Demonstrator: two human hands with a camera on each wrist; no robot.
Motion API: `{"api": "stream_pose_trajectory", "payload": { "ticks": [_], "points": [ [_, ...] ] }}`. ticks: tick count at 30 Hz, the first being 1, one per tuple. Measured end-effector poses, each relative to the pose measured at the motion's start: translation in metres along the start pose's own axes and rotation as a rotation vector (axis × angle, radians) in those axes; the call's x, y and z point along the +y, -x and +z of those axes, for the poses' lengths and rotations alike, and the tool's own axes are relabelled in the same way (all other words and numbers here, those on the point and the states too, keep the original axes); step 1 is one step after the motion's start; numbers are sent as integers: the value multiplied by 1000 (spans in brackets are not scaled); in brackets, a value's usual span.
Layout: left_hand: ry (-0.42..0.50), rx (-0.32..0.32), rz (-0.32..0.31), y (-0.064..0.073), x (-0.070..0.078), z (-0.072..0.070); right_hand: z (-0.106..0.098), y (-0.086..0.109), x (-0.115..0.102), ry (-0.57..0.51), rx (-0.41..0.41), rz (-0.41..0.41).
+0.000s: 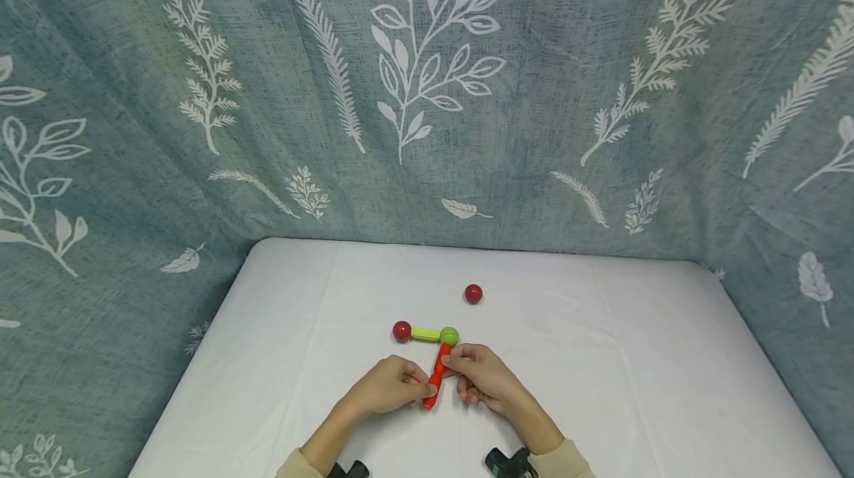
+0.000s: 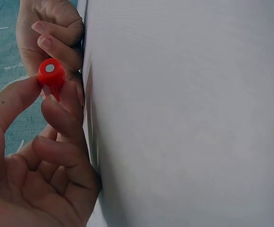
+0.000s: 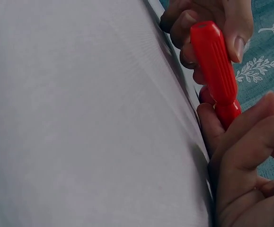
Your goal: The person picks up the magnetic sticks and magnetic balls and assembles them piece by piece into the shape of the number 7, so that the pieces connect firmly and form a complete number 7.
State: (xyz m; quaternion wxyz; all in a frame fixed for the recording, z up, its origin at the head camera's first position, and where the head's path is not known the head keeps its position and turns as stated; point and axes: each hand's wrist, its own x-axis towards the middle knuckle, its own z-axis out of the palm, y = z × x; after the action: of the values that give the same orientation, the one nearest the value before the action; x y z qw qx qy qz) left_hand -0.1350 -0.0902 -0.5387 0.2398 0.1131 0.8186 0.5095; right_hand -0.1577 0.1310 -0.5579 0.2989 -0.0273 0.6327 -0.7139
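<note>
A red magnetic-looking rod with grooved sides and a narrow waist slants between both hands. My left hand pinches its near end between thumb and fingers. Farther up, my right hand pinches the far half. The left wrist view shows a silvery dot on the rod's end face; grooves along the red rod show in the right wrist view. Just beyond its far end sits a green ball, touching or nearly so. A yellow-green rod joins that ball to a dark red ball.
Another dark red ball lies apart, farther back on the white-covered table. Green-blue leaf-patterned cloth hangs behind and beside the table. Black devices are at both wrists.
</note>
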Motion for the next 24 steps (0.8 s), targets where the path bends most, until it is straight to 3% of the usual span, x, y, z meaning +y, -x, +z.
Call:
{"api": "stream_pose_trajectory", "payload": {
  "ticks": [17,24],
  "points": [
    [17,0,-11,-2,2,-1,-2,-1,-2,6,6,7],
    [-31,10,11,-2,8,-12,-2,-1,-3,6,5,15]
  ]
}}
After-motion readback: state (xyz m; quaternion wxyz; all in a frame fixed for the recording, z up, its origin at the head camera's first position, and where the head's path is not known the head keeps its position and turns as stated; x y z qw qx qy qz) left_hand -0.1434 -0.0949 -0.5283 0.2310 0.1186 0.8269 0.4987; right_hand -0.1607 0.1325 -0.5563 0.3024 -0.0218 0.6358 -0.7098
